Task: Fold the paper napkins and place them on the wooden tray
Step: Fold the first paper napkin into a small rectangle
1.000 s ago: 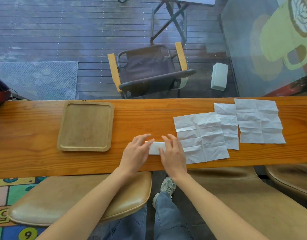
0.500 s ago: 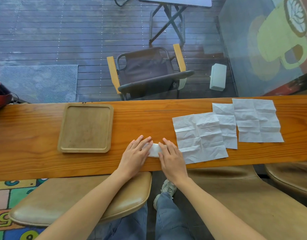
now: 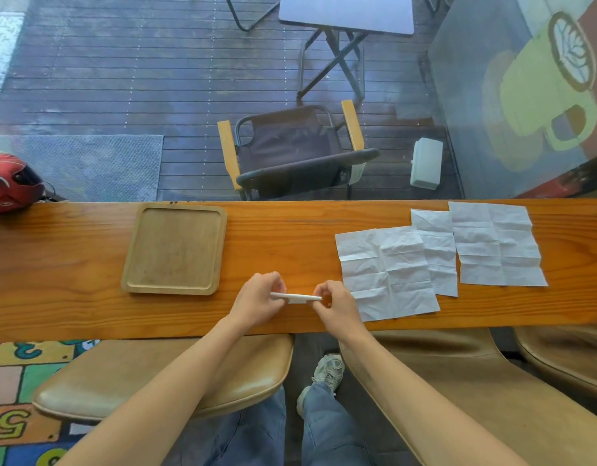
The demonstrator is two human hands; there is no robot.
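Both hands pinch a folded napkin [image 3: 295, 298] by its ends, left hand [image 3: 256, 302] and right hand [image 3: 337, 304] fingers clamped on it, just right of the empty wooden tray [image 3: 176, 248]; three unfolded napkins [image 3: 388, 270] lie farther right of the tray

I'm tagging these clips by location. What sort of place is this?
Probably a café: a long wooden counter faces a window painted with a large green coffee mug, padded tan stools line it, and a folding chair stands on the deck outside.
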